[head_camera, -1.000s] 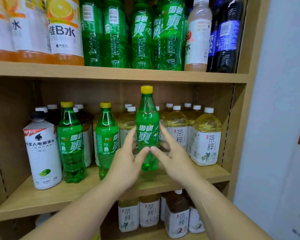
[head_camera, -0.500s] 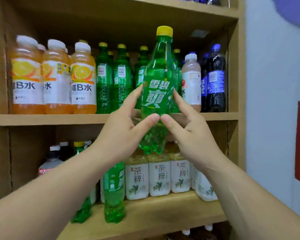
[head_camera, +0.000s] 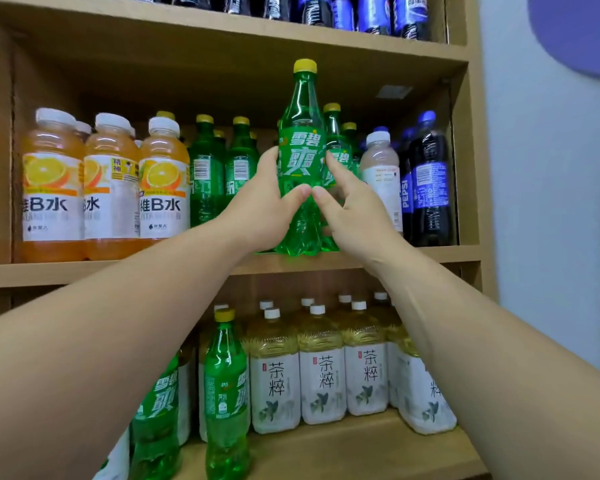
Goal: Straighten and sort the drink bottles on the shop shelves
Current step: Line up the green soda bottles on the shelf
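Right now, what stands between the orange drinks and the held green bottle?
Yellow-capped green soda bottles, standing between the orange drinks and held bottle; head view.

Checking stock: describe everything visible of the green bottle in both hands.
The green bottle is clear green plastic with a yellow cap and a green label bearing white characters. It stands upright, base at the front edge of the middle shelf, before other green bottles. The left hand and right hand hold its waist, thumbs nearly touching.
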Available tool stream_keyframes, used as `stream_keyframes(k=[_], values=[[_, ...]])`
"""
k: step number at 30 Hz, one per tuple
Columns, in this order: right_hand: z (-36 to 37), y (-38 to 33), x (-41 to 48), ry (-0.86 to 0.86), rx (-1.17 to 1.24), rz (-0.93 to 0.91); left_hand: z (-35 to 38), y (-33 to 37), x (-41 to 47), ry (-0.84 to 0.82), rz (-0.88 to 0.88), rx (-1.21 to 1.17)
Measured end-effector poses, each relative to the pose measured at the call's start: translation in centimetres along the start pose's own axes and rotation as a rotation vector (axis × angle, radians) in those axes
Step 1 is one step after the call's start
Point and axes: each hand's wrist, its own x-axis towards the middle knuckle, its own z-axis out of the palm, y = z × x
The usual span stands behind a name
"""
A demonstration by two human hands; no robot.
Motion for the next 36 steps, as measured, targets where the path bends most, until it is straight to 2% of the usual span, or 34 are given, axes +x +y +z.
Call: stream_keyframes(k=[5,8,11,14,19,27,36], values=[[-0.4,0.4,0.4,-0.075,-0.25,-0.063,0.3,-1.0,1.0,0.007,-0.028,0.07],[-0.1,1.8,0.4,0.112,-0.381,-0.133,0.5,-1.5,1.3,-0.001,-0.073,0.059],[0.0,2.8,-0.1,0.215,-0.379,0.014,0.9,-1.5,1.4,0.036,-0.134,0.113],[-0.1,3.5,-0.5,0.12,-0.372,0.135,1.2,-1.6,1.4,0.049,-0.17,0.155],[-0.4,3.5,-0.4,0.005,-0.429,0.15,1.5,-2.2,1.3,0.03,-0.177,0.192],[-0.5,3.7,-0.3,0.002,-0.448,0.123,2.3,-1.9,1.9,-0.02,-0.211,0.255],[0.2,4.1,-1.5,0.038,-0.515,0.099,2.9,-2.0,0.7,0.042,-0.109,0.42]])
